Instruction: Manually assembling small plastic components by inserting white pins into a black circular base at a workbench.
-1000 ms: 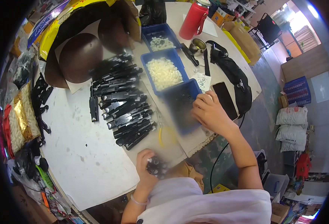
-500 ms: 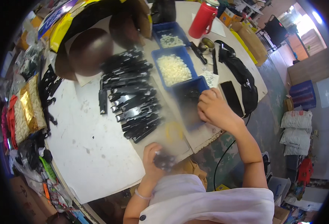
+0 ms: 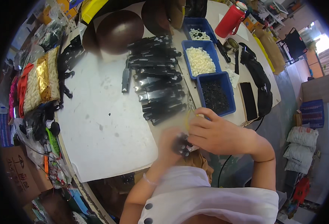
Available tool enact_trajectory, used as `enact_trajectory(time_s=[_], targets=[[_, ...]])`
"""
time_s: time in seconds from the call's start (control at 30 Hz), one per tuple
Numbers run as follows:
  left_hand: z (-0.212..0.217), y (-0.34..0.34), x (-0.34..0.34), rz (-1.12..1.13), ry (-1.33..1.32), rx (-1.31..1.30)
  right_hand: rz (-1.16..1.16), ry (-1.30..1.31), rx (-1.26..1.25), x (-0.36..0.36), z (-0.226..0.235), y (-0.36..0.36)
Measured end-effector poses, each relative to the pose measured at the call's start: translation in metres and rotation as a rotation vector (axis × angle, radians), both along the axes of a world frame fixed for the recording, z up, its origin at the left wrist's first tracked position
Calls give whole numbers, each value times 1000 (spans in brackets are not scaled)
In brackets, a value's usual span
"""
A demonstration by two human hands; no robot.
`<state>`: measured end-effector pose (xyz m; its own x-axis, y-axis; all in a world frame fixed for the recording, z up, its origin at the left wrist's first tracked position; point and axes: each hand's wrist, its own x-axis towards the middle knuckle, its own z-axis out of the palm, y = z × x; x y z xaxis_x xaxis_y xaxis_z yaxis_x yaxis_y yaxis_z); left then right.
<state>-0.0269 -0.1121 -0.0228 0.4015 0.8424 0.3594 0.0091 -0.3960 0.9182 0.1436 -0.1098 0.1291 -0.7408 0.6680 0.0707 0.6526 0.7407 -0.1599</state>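
Close to my body, my left hand (image 3: 169, 145), smeared by motion, is closed around a small cluster of black parts (image 3: 181, 145) with pale, shiny spots. My right hand (image 3: 220, 133) has come in beside it, fingers bent and pressed together at the cluster's right side. Whatever those fingertips pinch is hidden. Just beyond the right hand lies a blue tray (image 3: 230, 89) holding many small black pieces (image 3: 213, 96). Left of it, long black parts with shiny faces (image 3: 158, 80) lie in a dense row on the table. A tool with a yellow loop handle (image 3: 187, 120) is partly covered by my right hand.
Two more blue trays stand farther back: one with white pieces (image 3: 200, 61), another with white and black pieces (image 3: 200, 34). To their right are a red thermos (image 3: 229, 20), a phone (image 3: 248, 101) and a black pouch (image 3: 259, 80). Dark round forms (image 3: 119, 31) stand at the back.
My right hand has left the black-piece tray and come back toward my body, meeting my left hand at the black cluster. The view has shifted, so the table appears farther right and higher.
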Motion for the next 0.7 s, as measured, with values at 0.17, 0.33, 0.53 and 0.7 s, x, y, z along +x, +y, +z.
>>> enact_trajectory(time_s=[0.17, 0.33, 0.53, 0.7], targets=[[4, -1, 1, 24, 39, -1, 8, -236, 81, -12, 14, -1], [2, 1, 2, 39, -25, 46, -39, -286, 127, -18, 15, -13], [1, 0, 0, 30, 4, -42, -170, -5, 49, 5, -4, -23], [1, 0, 0, 25, 11, -49, -260, 172, 48, 9, -12, -25]])
